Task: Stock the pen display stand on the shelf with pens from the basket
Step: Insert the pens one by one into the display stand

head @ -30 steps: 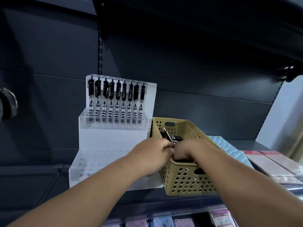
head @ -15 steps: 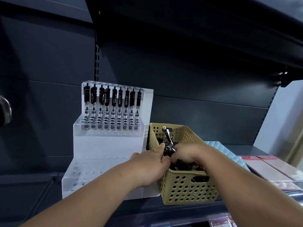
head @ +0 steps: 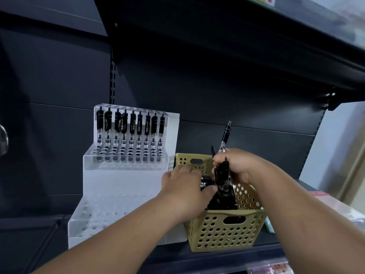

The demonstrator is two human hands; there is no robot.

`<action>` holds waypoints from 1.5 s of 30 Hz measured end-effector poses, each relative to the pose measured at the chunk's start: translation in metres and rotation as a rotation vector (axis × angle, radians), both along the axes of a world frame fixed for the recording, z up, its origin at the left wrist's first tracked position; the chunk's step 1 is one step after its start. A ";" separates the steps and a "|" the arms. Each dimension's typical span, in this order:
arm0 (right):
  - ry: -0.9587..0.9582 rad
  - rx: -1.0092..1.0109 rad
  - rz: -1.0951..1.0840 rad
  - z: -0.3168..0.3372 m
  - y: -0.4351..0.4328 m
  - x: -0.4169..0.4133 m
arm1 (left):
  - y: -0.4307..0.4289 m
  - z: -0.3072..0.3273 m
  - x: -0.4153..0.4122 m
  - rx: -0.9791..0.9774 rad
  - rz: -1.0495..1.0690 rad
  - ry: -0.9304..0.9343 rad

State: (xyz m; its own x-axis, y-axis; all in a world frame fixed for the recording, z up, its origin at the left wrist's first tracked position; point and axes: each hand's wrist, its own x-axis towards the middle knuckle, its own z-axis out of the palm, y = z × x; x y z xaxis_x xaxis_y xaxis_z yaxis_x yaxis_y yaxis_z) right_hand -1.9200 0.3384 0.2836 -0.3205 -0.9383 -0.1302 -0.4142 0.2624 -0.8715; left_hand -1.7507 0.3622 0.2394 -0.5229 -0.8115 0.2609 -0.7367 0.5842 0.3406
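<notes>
A clear stepped pen display stand (head: 126, 180) sits on the dark shelf, with a row of black pens (head: 130, 133) upright in its upper tier; the lower tier's holes look empty. To its right stands a tan perforated basket (head: 223, 230) holding black pens. My right hand (head: 237, 165) is above the basket and grips a bunch of black pens (head: 224, 155), one sticking up high. My left hand (head: 185, 188) reaches into the basket over its left rim, with its fingers curled among the pens there; what they hold is hidden.
A dark shelf (head: 237, 36) overhangs above. Pale packets (head: 335, 210) lie on the shelf to the right of the basket. Coloured packaging (head: 268, 268) shows on the shelf below. A round object (head: 3, 139) is at the far left edge.
My right hand has lifted out of the basket with a bunch of pens. My left hand stays low at the basket. The view has tilted upward.
</notes>
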 end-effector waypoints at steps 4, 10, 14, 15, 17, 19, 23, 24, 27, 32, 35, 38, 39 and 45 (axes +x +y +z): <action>-0.073 -0.075 -0.048 -0.001 -0.001 0.008 | 0.004 0.009 -0.019 -0.073 0.013 0.219; -0.180 -0.153 -0.079 -0.010 -0.003 0.011 | -0.001 0.012 -0.037 -0.137 -0.010 0.399; -0.192 -0.164 -0.127 -0.007 -0.009 0.003 | -0.008 0.011 -0.038 -0.030 -0.052 0.508; -0.205 -0.174 -0.139 -0.007 -0.010 -0.001 | -0.010 0.011 -0.036 0.030 -0.057 0.560; -0.246 -0.197 -0.156 -0.006 -0.010 -0.008 | -0.013 0.012 -0.032 0.174 -0.060 0.691; -0.268 -0.212 -0.178 -0.007 -0.011 -0.013 | -0.017 0.012 -0.029 0.269 -0.041 0.773; -0.270 -0.202 -0.117 -0.009 -0.008 -0.015 | -0.023 0.010 -0.028 0.317 -0.032 0.766; -0.298 -0.203 -0.056 -0.010 -0.005 -0.013 | -0.025 0.011 -0.028 0.317 -0.030 0.775; -0.263 -0.174 0.136 -0.013 0.004 -0.004 | -0.028 0.016 -0.029 0.269 -0.005 0.791; -0.165 -0.166 0.278 -0.018 0.010 0.008 | -0.037 0.017 -0.035 0.315 0.120 0.961; -0.212 -0.121 0.290 -0.020 0.012 0.006 | -0.038 0.015 -0.039 0.323 0.153 0.986; -0.226 -0.108 0.280 -0.022 0.014 0.005 | -0.035 0.016 -0.042 0.316 0.107 0.977; -0.228 -0.111 0.269 -0.022 0.013 0.006 | -0.034 0.018 -0.043 0.326 0.094 0.969; -0.479 -0.234 0.098 -0.008 0.010 0.003 | -0.023 0.023 -0.040 0.566 -0.008 0.792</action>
